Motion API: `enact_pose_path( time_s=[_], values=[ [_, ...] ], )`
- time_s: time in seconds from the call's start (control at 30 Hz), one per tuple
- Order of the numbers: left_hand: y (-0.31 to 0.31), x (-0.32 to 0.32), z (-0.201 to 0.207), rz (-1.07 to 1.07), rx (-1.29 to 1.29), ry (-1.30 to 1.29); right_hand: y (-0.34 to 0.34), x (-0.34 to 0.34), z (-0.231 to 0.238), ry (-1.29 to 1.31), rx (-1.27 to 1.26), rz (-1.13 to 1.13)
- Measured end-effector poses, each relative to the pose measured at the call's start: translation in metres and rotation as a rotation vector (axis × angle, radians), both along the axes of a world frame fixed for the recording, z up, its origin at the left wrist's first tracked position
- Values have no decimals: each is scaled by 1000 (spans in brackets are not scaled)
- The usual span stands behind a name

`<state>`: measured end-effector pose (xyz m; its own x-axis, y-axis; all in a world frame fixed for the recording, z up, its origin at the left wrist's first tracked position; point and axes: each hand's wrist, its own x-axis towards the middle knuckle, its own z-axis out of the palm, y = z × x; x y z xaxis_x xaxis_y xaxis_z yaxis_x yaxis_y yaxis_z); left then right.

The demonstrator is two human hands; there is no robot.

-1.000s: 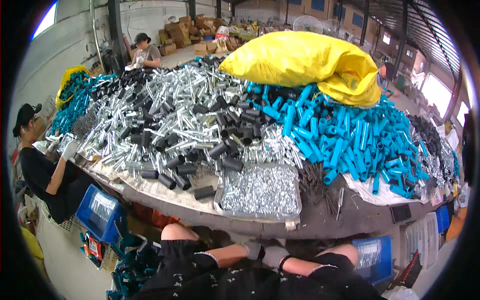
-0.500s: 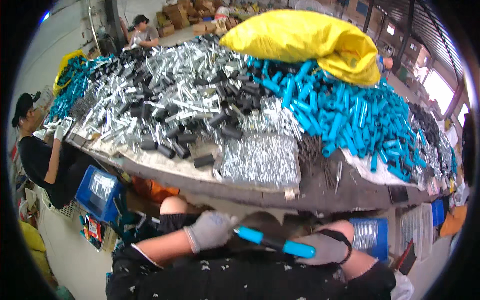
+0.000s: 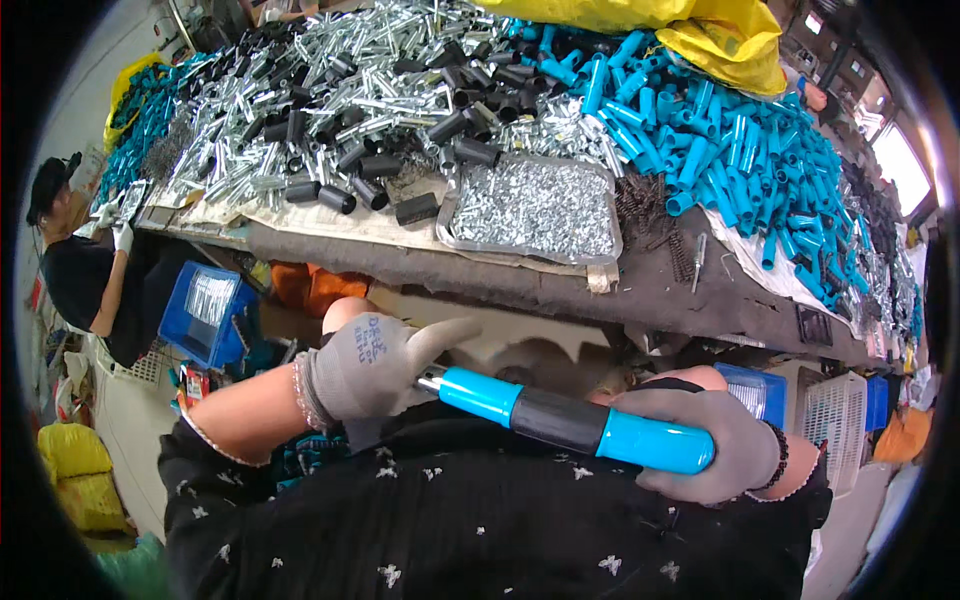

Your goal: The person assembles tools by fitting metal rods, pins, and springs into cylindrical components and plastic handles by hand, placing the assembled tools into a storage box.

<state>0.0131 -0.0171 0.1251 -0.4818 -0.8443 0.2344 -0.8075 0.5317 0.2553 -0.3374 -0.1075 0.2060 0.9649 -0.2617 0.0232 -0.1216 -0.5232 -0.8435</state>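
Right gloved hand [image 3: 700, 445] is gripping the far end of a blue-and-black handle [image 3: 556, 420]. Left gloved hand [image 3: 365, 365] is meeting the metal tip [image 3: 430, 383] at the other end, thumb side sticking out; finger closure there is hiding from view. Handle is slanting down to the right above the person's lap. On the table [image 3: 480, 290], a clear tray [image 3: 530, 257] is holding small shiny metal parts. Black sleeves [image 3: 365, 190] are lying left of it, blue tubes [image 3: 740, 150] heaping up right. Co-worker [image 3: 85, 285] is sitting at far left, hands at the table edge.
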Motion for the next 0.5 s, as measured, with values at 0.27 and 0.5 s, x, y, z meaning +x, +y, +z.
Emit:
enact_pose_path(
  time_s=[0.27, 0.5],
  values=[
    [3, -32, -6, -1, 260, 142, 4, 2, -59, 29, 4, -134],
    [-19, -22, -48, 44, 267, -1, 0, 24, -89, 93, 461, -356]
  ],
)
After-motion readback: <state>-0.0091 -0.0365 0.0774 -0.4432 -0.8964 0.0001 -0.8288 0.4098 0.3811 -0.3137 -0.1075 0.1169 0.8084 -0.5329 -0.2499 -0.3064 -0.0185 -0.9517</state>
